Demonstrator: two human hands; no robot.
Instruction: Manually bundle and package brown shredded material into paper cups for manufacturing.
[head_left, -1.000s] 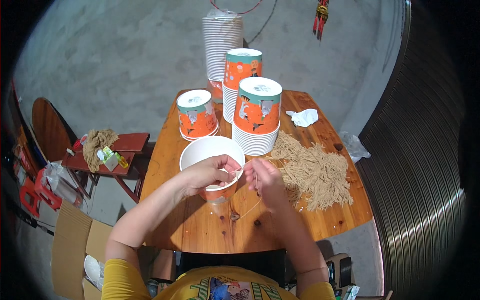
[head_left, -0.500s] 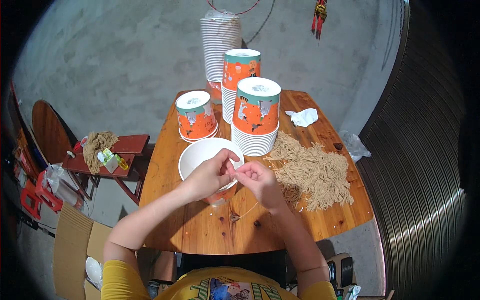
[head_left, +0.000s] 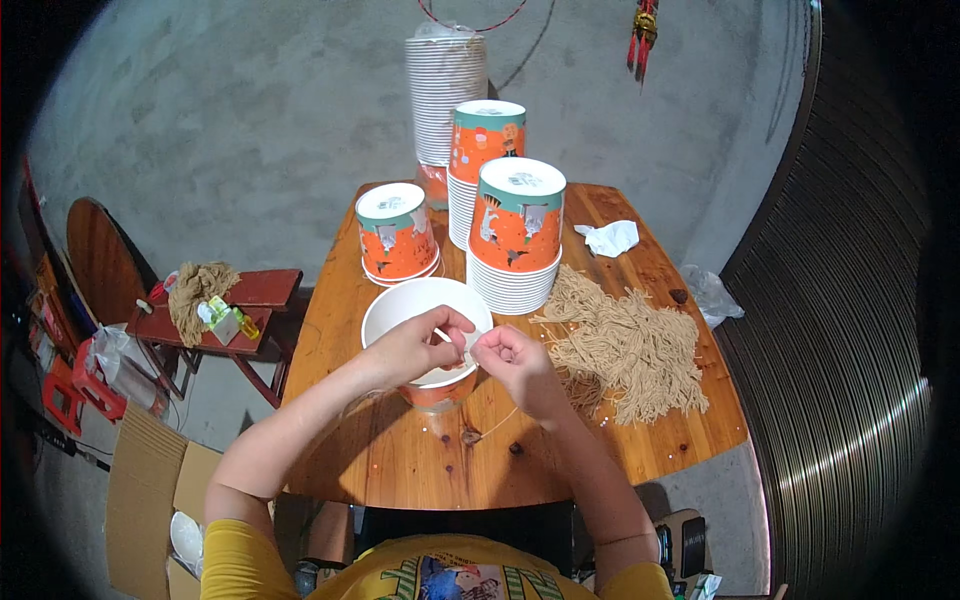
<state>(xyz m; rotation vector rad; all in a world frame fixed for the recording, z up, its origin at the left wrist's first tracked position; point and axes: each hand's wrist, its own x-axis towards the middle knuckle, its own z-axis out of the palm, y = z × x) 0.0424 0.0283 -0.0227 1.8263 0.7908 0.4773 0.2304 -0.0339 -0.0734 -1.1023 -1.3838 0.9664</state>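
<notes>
Left hand over open tub, cannot tell whether its grip is closed, right hand just beside it, grip pinched closed, anything within too small to tell, tub upright on counter, tan strings heaped at right, upturned tubs stacked behind.

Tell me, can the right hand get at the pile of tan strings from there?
Probably yes: the right hand is just left of the tan strings, and nothing visible stands between them.

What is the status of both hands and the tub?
Left hand over open tub, right hand at its right rim; grips unclear. Tub upright; thin strand below right hand. Tan string pile to the right, not blocking.
</notes>
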